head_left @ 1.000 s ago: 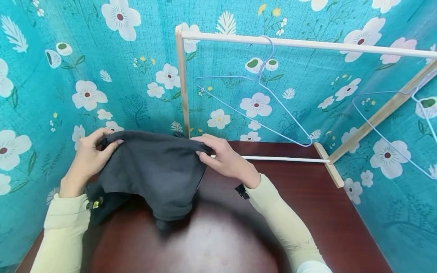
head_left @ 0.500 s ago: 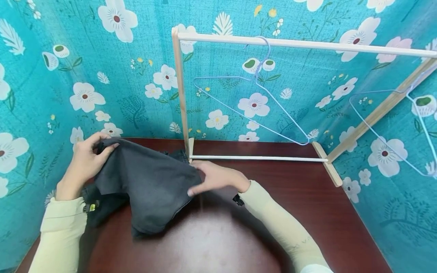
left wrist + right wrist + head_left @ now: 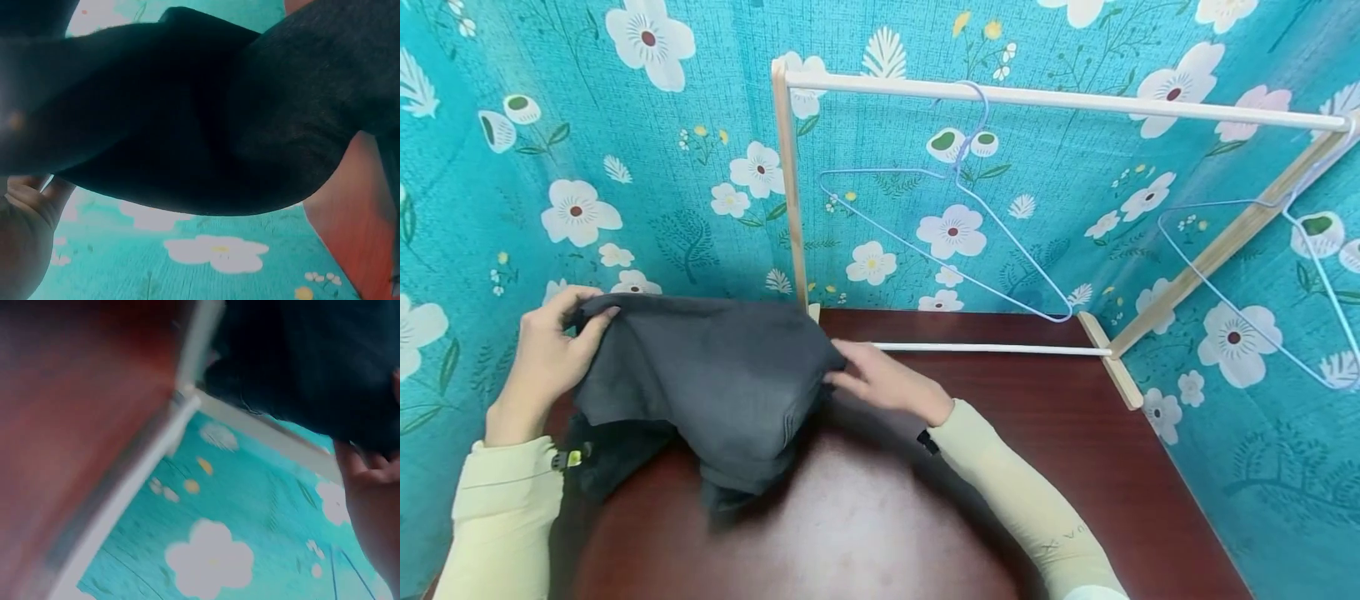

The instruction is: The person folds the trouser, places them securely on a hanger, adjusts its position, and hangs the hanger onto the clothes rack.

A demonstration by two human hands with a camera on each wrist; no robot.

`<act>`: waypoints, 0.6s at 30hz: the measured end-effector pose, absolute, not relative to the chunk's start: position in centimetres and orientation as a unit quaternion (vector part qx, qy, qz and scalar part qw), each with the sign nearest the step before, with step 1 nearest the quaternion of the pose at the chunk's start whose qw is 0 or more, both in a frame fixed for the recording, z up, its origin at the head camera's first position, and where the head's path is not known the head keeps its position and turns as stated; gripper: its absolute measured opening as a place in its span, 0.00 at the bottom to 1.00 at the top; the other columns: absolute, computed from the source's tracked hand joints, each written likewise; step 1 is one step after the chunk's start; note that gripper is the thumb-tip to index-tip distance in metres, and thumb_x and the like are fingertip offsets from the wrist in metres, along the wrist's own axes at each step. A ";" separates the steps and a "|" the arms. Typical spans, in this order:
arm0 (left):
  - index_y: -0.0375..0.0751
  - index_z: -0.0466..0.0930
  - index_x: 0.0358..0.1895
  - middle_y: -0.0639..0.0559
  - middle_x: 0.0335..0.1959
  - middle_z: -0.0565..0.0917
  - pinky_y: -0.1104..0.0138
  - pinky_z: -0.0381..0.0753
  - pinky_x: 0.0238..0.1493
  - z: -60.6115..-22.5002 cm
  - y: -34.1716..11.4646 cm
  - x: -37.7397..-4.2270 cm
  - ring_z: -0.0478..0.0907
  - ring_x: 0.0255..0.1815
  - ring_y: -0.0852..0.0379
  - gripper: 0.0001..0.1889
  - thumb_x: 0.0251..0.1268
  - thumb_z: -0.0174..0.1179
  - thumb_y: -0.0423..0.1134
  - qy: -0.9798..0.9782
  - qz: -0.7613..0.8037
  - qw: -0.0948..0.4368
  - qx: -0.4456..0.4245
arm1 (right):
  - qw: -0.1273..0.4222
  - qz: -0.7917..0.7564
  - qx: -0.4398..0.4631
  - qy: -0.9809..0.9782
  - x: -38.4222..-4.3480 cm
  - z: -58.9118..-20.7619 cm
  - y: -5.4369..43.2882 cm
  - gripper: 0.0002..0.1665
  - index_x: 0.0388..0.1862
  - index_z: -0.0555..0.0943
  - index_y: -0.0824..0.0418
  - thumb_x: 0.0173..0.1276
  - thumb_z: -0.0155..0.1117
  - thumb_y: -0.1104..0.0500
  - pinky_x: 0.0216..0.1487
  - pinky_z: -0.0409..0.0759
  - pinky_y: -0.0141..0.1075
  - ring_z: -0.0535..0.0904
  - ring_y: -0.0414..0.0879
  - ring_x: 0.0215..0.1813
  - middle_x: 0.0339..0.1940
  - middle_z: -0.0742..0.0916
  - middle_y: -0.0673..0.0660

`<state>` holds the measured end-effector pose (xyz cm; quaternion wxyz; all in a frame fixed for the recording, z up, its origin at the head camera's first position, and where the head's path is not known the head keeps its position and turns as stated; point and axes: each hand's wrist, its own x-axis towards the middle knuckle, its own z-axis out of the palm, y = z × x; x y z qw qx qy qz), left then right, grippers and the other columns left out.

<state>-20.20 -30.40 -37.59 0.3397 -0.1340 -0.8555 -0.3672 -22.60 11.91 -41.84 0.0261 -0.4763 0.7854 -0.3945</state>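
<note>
A dark grey garment (image 3: 722, 367) is held up over the dark red table, its lower part drooping in folds; its exact kind is hard to tell. My left hand (image 3: 553, 350) pinches its upper left corner between thumb and fingers. At the garment's right edge, my right hand (image 3: 891, 379) holds the cloth, with the fingertips partly hidden by it. In the left wrist view the dark cloth (image 3: 206, 125) covers most of the frame. The right wrist view shows the garment (image 3: 312, 362) at the top, with part of the right hand (image 3: 372, 487) against its edge.
Behind the hands stands a wooden rack (image 3: 1060, 100) with a white lower bar (image 3: 992, 348). A lilac wire hanger (image 3: 958, 242) hangs from its top rail, and another hanger (image 3: 1232, 308) is at the right. A teal flowered curtain (image 3: 700, 125) surrounds the table (image 3: 1075, 467).
The right hand moved down along the garment's edge, then slightly up and right. The left hand shifted left, still pinching its corner. The cloth's right side dropped, then spread out again.
</note>
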 end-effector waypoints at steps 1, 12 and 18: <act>0.30 0.82 0.46 0.86 0.38 0.75 0.84 0.65 0.42 -37.5 -30.6 -20.1 0.72 0.37 0.85 0.07 0.67 0.65 0.27 -0.852 -0.373 0.343 -0.128 | -0.001 -0.403 -0.474 0.783 -22.6 -41.2 12.3 0.10 0.54 0.78 0.60 0.77 0.60 0.62 0.52 0.79 0.34 0.79 0.39 0.47 0.46 0.84 0.51; 0.31 0.84 0.46 0.84 0.38 0.78 0.83 0.68 0.40 -37.0 -29.8 -20.2 0.75 0.35 0.82 0.07 0.66 0.65 0.27 -0.845 -0.391 0.330 -0.155 | -0.059 -0.363 -0.374 0.852 -23.7 -36.6 18.2 0.21 0.66 0.79 0.57 0.81 0.55 0.51 0.64 0.77 0.43 0.81 0.46 0.62 0.59 0.86 0.53; 0.32 0.85 0.48 0.58 0.41 0.85 0.87 0.69 0.40 -38.4 -28.2 -21.1 0.73 0.37 0.85 0.12 0.62 0.67 0.23 -0.864 -0.362 0.293 -0.192 | -0.017 -0.345 -0.344 0.873 -25.6 -40.5 20.4 0.19 0.64 0.81 0.57 0.81 0.55 0.51 0.65 0.77 0.45 0.81 0.48 0.62 0.59 0.85 0.54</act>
